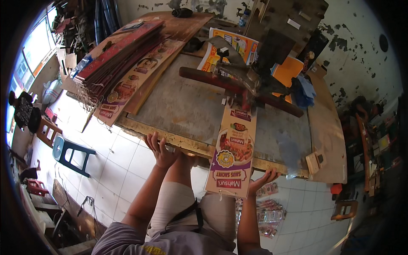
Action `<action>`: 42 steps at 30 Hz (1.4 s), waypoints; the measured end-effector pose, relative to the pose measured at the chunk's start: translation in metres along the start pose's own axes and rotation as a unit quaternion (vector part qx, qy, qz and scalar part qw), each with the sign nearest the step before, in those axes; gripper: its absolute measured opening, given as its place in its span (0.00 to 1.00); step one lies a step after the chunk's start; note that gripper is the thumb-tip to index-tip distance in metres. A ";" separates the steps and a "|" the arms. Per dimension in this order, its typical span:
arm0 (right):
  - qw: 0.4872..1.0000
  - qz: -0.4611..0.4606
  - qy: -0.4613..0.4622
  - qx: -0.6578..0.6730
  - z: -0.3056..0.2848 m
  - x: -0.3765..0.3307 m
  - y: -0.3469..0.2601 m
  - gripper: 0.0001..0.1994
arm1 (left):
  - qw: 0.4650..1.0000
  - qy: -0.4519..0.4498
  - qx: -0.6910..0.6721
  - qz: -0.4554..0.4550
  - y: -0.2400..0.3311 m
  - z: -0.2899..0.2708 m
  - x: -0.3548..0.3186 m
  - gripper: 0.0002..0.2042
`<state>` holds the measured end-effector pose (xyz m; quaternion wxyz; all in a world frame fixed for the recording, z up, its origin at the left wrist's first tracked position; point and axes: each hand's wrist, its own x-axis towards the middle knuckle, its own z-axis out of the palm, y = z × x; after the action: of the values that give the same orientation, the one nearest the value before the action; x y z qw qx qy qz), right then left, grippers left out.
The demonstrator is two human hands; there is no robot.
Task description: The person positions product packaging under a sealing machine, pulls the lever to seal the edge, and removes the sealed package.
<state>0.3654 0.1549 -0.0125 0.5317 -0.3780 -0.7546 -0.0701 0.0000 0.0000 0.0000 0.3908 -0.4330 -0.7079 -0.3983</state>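
Observation:
A long printed cardboard strip [233, 146] with food pictures lies across the front edge of the worktable [187, 110]. Its far end is under the dark red bar [208, 79] of a metal press, and its near end overhangs toward me. My left hand [162, 152] rests against the table's worn front edge, fingers apart, left of the strip. On the other side, my right hand [260, 182] is at the edge close beside the strip, its fingers stretched out and partly hidden by the strip. Neither hand appears to hold anything.
At the table's left lies a stack of red boards [123, 51] beside more printed strips [138, 78]. Colourful printed sheets [233, 42] stand behind the press. A small wooden block [315, 161] sits at the right corner. A green stool [73, 153] and printed packets [267, 214] are on the tiled floor.

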 end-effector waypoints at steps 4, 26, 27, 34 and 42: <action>1.000 0.027 -0.011 0.008 0.007 -0.002 -0.017 0.37 | 1.000 -0.014 0.024 0.014 -0.014 -0.005 0.009 0.39; 0.999 0.016 -0.024 -0.026 -0.012 0.009 -0.014 0.35 | 1.000 -0.019 0.000 -0.010 0.008 -0.011 0.005 0.39; 0.999 0.014 -0.022 -0.027 -0.011 0.009 -0.014 0.35 | 1.000 -0.015 -0.007 -0.011 0.006 -0.011 0.004 0.38; 0.999 0.003 -0.013 -0.032 -0.010 0.008 -0.014 0.35 | 1.000 -0.003 -0.017 -0.012 0.003 -0.009 -0.001 0.34; 0.999 0.004 -0.007 -0.035 -0.011 0.009 -0.018 0.34 | 1.000 -0.004 -0.017 -0.014 0.003 -0.010 -0.002 0.33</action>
<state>0.3607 0.1410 0.0049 0.5129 -0.4000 -0.7540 -0.0913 0.0054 -0.0088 0.0031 0.3751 -0.4311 -0.7085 -0.4141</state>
